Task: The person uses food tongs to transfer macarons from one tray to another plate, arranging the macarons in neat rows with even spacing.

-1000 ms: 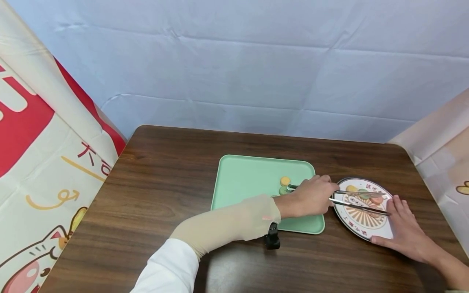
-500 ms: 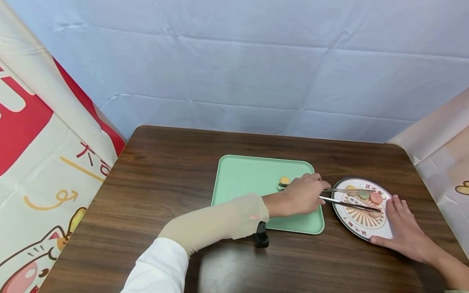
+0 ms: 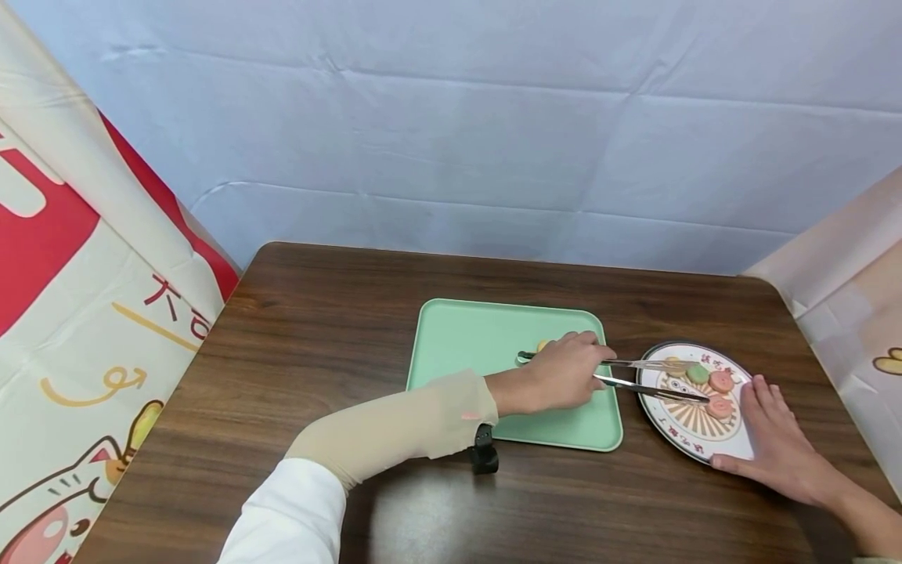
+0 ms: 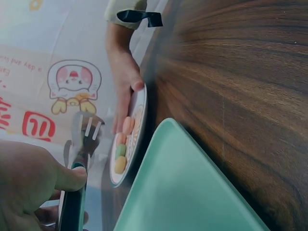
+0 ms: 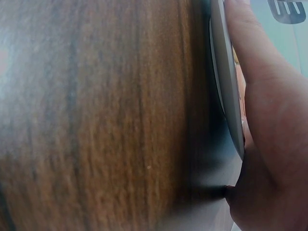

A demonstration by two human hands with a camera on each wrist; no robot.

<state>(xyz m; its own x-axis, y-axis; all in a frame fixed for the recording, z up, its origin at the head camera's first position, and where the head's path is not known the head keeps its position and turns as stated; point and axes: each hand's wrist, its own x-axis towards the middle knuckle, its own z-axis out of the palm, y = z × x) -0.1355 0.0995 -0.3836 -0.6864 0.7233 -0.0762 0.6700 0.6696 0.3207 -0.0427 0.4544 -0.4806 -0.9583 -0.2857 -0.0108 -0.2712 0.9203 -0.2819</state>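
In the head view my left hand (image 3: 557, 377) grips metal tongs (image 3: 651, 389) above the right side of the green tray (image 3: 458, 333). The tongs' two arms stand apart, tips over the left part of the round patterned plate (image 3: 733, 446), with nothing seen held between them. Several macarons lie on that plate: a green macaron (image 3: 698, 374), a pink macaron (image 3: 722, 381), a second pink macaron (image 3: 719, 407) and a partly covered yellow one. My right hand (image 3: 778, 439) rests on the plate's right rim, fingers straight. A yellow macaron (image 3: 542, 345) on the tray is mostly hidden behind my left hand.
Tray and plate stand side by side on a dark wooden table (image 3: 338, 337), a narrow gap between them. A pale cloth (image 3: 423, 141) hangs behind the table's far edge. Printed cloths hang at both sides.
My left hand has drawn the tongs leftward, away from the plate's right side. The lower pink macaron is now uncovered on the plate. My right hand has stayed on the rim.
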